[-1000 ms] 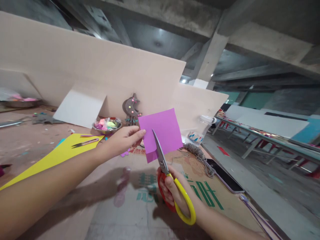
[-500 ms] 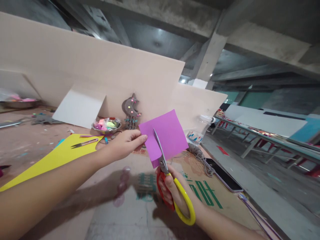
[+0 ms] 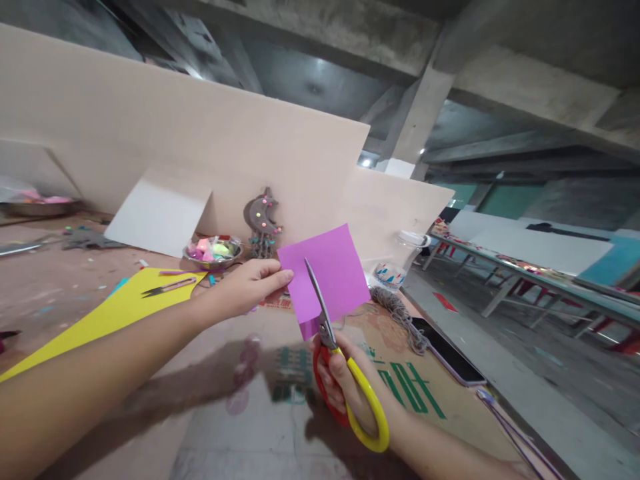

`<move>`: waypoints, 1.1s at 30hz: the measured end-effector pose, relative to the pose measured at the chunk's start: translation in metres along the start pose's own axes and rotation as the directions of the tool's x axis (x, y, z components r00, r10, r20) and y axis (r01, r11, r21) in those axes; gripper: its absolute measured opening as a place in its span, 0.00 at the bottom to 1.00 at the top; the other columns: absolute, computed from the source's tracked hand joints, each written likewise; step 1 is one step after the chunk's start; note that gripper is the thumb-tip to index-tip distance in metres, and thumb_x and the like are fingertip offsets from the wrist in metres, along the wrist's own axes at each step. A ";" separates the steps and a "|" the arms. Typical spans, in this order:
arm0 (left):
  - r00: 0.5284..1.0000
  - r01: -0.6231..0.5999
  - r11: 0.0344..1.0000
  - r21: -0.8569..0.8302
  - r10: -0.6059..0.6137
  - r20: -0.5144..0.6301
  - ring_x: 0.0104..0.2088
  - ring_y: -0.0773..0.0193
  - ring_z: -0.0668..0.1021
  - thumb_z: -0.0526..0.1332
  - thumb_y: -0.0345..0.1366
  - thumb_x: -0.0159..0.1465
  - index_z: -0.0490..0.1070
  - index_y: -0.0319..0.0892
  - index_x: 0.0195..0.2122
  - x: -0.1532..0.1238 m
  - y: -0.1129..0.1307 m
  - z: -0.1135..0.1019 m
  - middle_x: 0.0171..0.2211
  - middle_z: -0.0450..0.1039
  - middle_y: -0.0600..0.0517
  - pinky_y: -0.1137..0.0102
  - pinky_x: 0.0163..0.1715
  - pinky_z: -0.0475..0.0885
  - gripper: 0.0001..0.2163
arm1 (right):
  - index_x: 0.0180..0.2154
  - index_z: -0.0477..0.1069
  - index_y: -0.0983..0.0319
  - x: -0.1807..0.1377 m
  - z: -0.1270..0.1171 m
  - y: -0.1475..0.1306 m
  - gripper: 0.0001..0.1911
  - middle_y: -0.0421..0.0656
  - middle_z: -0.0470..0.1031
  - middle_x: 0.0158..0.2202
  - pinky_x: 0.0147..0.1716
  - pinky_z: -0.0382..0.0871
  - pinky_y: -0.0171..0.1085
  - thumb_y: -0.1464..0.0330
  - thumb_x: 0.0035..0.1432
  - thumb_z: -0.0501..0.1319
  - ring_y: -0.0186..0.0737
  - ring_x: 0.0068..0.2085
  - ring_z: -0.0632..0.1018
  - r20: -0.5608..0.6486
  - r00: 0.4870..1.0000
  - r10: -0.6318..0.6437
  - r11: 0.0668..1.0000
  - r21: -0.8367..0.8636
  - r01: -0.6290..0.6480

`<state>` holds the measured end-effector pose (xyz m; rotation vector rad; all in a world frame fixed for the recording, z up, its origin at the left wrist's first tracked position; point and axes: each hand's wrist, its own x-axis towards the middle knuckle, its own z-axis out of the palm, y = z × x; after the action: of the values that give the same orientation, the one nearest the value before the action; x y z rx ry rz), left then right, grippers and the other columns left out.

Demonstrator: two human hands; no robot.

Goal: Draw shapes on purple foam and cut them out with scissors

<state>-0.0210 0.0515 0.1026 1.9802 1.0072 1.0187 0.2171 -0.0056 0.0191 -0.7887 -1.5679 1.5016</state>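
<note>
Purple paper point(image 3: 330, 270): lower and closer to the pivot of the scissors point(image 3: 324, 323) than a second ago, right corner drawn in slightly; blades reaching deeper across it.
Yellow sheet point(image 3: 115, 307): flat on the tabletop point(image 3: 240, 427) at 9 o'clock of the paper, small snips point(image 3: 167, 287) lying on it.
Left hand point(image 3: 250, 287): grip closed, pinching the paper's 9 o'clock edge, holding it above the tabletop.
Scissors: blades almost together, entering from the paper's 6 o'clock edge.
Right hand point(image 3: 350, 387): grip closed through the red and yellow handles.
Twine point(image 3: 397, 310): at 3 o'clock of the paper, phone point(image 3: 450, 357) just beyond.
</note>
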 end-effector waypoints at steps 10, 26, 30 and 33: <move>0.999 -0.024 0.999 0.023 0.024 0.022 0.24 0.66 0.68 0.54 0.53 0.67 0.62 0.42 0.25 0.001 -0.011 0.001 0.22 0.64 0.56 0.70 0.27 0.63 0.20 | 0.42 0.66 0.60 0.000 0.001 0.001 0.30 0.31 0.58 0.24 0.13 0.51 0.26 0.40 0.58 0.59 0.23 0.16 0.55 -0.004 0.998 -0.057 0.998 -0.010 0.057; 0.995 -0.060 0.997 -0.047 0.063 0.075 0.23 0.68 0.66 0.53 0.48 0.68 0.64 0.42 0.24 -0.002 -0.001 0.006 0.21 0.63 0.57 0.71 0.26 0.61 0.19 | 0.49 0.67 0.61 -0.002 0.001 0.002 0.32 0.31 0.58 0.24 0.13 0.54 0.25 0.41 0.59 0.60 0.23 0.16 0.56 0.015 0.999 -0.041 0.999 0.022 0.040; 0.995 -0.063 0.996 -0.060 0.067 0.072 0.23 0.69 0.66 0.54 0.48 0.68 0.64 0.42 0.24 -0.002 -0.002 0.007 0.21 0.63 0.57 0.72 0.26 0.60 0.19 | 0.48 0.67 0.61 -0.002 0.002 0.002 0.31 0.30 0.57 0.23 0.13 0.54 0.25 0.41 0.59 0.61 0.22 0.16 0.55 0.003 0.999 -0.033 0.999 0.027 0.033; 0.995 -0.061 0.996 -0.067 0.066 0.075 0.23 0.69 0.66 0.53 0.48 0.68 0.63 0.42 0.24 -0.001 -0.002 0.008 0.21 0.62 0.57 0.72 0.26 0.60 0.19 | 0.47 0.67 0.60 -0.002 0.002 0.002 0.31 0.30 0.57 0.22 0.12 0.53 0.24 0.41 0.58 0.61 0.22 0.15 0.54 -0.006 1.000 -0.019 0.999 0.039 0.019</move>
<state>-0.0153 0.0502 0.0974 1.9932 0.8643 0.9886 0.2158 -0.0081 0.0169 -0.7534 -1.5337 1.5102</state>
